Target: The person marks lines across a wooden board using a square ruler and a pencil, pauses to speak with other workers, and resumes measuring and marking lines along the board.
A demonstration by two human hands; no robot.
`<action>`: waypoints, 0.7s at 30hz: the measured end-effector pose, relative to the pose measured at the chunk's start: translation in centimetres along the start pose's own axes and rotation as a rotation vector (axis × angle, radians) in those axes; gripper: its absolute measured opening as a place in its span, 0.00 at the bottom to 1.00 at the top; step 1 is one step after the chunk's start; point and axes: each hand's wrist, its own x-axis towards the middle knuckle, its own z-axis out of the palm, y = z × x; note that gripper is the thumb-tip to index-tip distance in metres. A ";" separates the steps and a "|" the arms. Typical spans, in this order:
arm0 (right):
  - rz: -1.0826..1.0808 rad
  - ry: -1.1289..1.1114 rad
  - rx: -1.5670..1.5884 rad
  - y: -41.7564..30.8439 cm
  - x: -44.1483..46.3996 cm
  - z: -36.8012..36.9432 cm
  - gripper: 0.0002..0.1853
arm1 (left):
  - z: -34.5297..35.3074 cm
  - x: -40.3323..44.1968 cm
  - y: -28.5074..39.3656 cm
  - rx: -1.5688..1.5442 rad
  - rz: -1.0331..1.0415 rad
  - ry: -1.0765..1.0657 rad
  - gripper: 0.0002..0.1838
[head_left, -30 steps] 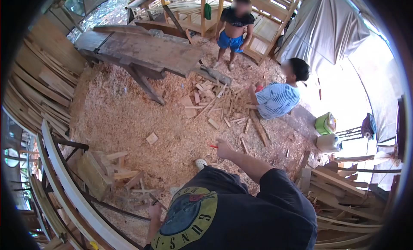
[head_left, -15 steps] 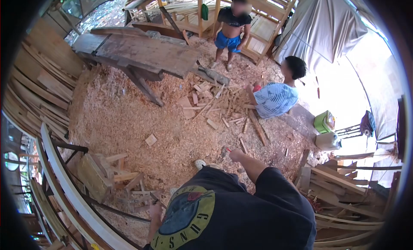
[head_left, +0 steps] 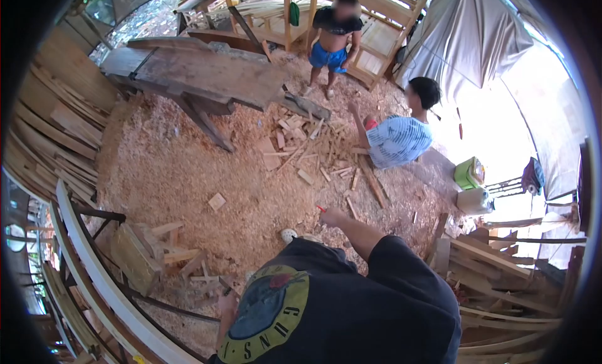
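Observation:
My right hand (head_left: 331, 217) is closed around a slim red stick-like object (head_left: 322, 208), possibly a pencil or marker, whose tip points forward. It is held above the shavings-covered ground, beyond a pale shoe (head_left: 288, 235). Low on the left, my left hand (head_left: 227, 304) is partly hidden beside my dark shirt (head_left: 351, 301). Its fingers look curled, with a small dark object (head_left: 228, 287) at their front that is too small to name.
A wooden bench (head_left: 200, 75) stands ahead left. One person (head_left: 329, 41) stands near a wooden frame; another (head_left: 401, 138) sits low beside wood offcuts (head_left: 313, 144). Long boards (head_left: 106, 276) line the left, stacked lumber (head_left: 501, 276) the right. A green container (head_left: 469, 173) is farther right.
My right hand has moved left and slightly forward with the red object. The seated person's forearm has risen. My left hand stays nearly in place, and the view has shifted slightly.

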 end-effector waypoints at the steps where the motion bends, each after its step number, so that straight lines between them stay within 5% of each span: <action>1: -0.137 0.000 -0.229 0.2 -0.1 -0.1 0.16 | 0.2 1.1 -1.6 0.003 0.009 -0.008 0.16; 3: -0.408 -0.005 -0.679 2.0 0.9 0.4 0.23 | 0.8 4.5 -5.9 0.056 0.050 -0.034 0.18; 5: -0.248 0.031 -0.439 2.4 0.9 1.0 0.23 | 1.5 8.1 -10.2 0.082 0.105 -0.056 0.20; 10: -0.230 0.088 -0.335 2.7 0.1 1.3 0.21 | 1.3 8.6 -10.9 0.245 0.117 -0.031 0.25; 21: -0.169 -0.064 -0.495 1.7 0.6 1.6 0.15 | 1.0 8.4 -8.7 0.268 0.064 -0.054 0.29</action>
